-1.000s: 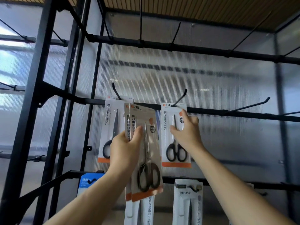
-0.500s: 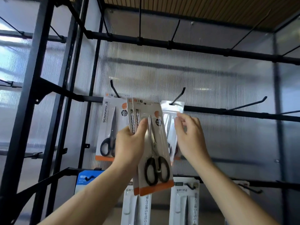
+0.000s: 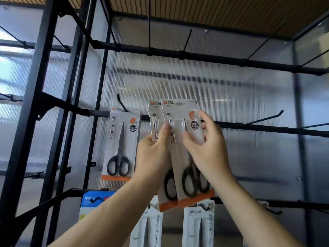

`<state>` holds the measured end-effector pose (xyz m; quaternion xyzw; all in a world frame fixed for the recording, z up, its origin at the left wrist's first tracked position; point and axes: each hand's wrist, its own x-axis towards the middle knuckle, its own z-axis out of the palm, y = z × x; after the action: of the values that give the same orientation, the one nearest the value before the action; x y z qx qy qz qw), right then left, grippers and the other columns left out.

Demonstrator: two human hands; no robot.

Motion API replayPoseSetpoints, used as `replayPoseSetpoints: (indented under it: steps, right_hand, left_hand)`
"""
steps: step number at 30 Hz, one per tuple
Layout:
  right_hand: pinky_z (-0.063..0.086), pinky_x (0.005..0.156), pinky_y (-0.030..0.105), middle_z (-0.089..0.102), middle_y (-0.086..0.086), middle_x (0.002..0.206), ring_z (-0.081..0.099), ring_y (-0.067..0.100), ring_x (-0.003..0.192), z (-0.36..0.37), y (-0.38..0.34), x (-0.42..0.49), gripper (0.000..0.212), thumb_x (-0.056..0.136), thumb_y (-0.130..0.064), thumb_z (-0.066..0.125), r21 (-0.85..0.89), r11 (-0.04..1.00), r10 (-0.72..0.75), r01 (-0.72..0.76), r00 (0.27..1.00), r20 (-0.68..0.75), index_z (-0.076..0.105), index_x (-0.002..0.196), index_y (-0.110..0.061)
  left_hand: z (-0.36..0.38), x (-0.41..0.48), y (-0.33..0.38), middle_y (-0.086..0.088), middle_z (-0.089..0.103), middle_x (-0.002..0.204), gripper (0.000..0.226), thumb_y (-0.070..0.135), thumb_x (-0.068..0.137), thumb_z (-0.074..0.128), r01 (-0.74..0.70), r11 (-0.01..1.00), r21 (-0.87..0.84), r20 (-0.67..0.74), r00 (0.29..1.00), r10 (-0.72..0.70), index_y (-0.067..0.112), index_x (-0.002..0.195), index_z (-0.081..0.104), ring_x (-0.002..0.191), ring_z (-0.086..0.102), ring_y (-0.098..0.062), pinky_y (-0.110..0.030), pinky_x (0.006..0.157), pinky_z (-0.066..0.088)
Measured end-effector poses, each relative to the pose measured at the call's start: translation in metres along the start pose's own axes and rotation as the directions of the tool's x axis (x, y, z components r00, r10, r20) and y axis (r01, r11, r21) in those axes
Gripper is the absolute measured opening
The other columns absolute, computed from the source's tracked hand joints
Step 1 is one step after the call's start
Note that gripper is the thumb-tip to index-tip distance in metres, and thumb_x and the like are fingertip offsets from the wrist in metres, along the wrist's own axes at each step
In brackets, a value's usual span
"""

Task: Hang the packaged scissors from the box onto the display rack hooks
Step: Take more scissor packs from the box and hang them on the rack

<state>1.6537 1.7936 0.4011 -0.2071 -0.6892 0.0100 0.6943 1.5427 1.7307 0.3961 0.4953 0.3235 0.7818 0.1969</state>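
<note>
Now, against half a second ago: your right hand (image 3: 210,152) has left the middle-hook area and moved onto the stack. Its thumb presses the clear face of the front scissors pack (image 3: 179,122) and its fingers wrap round the pack's right edge to the back, a pinch grip. Your left hand (image 3: 151,157) still grips both packs from the left, thumb laid across their faces and fingers behind.

The front pack and the rear scissors pack (image 3: 154,114) sit higher than before. Their header cards now stand above the middle rail (image 3: 267,129). They are fanned, the front one overlapping the rear one on its right side. Neither is on a hook; both are in hand, in front of the rack's middle row.

Unchanged: the hung scissors pack (image 3: 121,145) stays on the left hook (image 3: 121,102). The right hook (image 3: 263,118) juts from the same rail, well apart from your hands.

Hidden or unclear:
- The middle hook and the pack seen there earlier are behind the held packs and your right hand, so you cannot tell how that pack hangs.
- The rear pack shows only one handle loop.
- The front pack's hang slot is blurred.
- On the lower row, the white packs (image 3: 197,227) are cut off by the bottom edge.
- The blue pack (image 3: 92,202) is partly behind your left forearm.
</note>
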Motion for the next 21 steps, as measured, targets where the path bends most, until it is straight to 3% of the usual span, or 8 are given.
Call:
replayPoseSetpoints:
  steps: [3, 5, 9, 15, 21]
  right_hand:
    - [0.037, 0.092, 0.003, 0.052, -0.002, 0.125, 0.047, -0.008, 0.112, -0.008, -0.003, 0.001, 0.058, 0.084, -0.028, 0.069, -0.061, 0.995, -0.083, 0.080, 0.995, -0.051, 0.049, 0.138, -0.029]
    - [0.029, 0.089, -0.005, 0.052, -0.002, 0.127, 0.042, -0.018, 0.111, -0.014, -0.002, 0.006, 0.058, 0.085, -0.027, 0.068, -0.061, 0.996, -0.075, 0.071, 0.995, -0.066, 0.050, 0.140, -0.026]
    - [0.026, 0.079, -0.009, 0.048, 0.000, 0.124, 0.040, -0.027, 0.098, -0.021, 0.004, 0.015, 0.053, 0.087, -0.021, 0.068, -0.095, 0.995, 0.019, -0.025, 0.998, -0.061, 0.053, 0.137, -0.026]
    - [0.027, 0.074, -0.009, 0.043, 0.003, 0.119, 0.037, -0.030, 0.091, -0.014, 0.010, 0.021, 0.052, 0.087, -0.020, 0.068, -0.185, 0.982, 0.024, -0.033, 0.999, -0.047, 0.053, 0.137, -0.023]
    - [0.029, 0.071, -0.007, 0.042, 0.005, 0.118, 0.043, -0.018, 0.086, -0.005, 0.009, 0.015, 0.053, 0.088, -0.018, 0.067, -0.197, 0.980, 0.021, -0.040, 0.995, -0.099, 0.052, 0.138, -0.022]
  left_hand:
    - [0.002, 0.001, 0.003, -0.005, 0.065, 0.063, 0.044, 0.039, 0.097, 0.054, -0.027, 1.000, -0.002, -0.003, 1.000, 0.027, 0.001, 0.082, 0.068, 0.054, 0.059, -0.010, -0.016, 0.046, 0.045]
    - [0.001, 0.003, 0.005, -0.008, 0.062, 0.060, 0.046, 0.037, 0.098, 0.053, -0.035, 0.999, 0.007, -0.027, 0.999, 0.035, -0.002, 0.075, 0.064, 0.049, 0.056, -0.010, -0.018, 0.045, 0.045]
    - [-0.005, 0.011, 0.000, -0.014, 0.061, 0.069, 0.053, 0.042, 0.096, 0.055, -0.029, 0.991, 0.134, -0.083, 0.996, 0.041, -0.010, 0.096, 0.064, 0.058, 0.055, -0.018, -0.037, 0.054, 0.047]
    - [-0.020, 0.013, -0.011, 0.009, 0.040, 0.038, 0.043, 0.040, 0.098, 0.053, 0.018, 0.978, 0.208, -0.119, 0.993, 0.007, 0.002, 0.080, 0.060, 0.030, 0.032, -0.005, -0.016, 0.035, 0.026]
    - [-0.029, 0.016, -0.008, 0.011, 0.030, 0.029, 0.044, 0.038, 0.098, 0.053, 0.016, 0.965, 0.262, -0.127, 0.992, 0.019, 0.015, 0.062, 0.046, 0.025, 0.026, -0.004, -0.017, 0.032, 0.022]
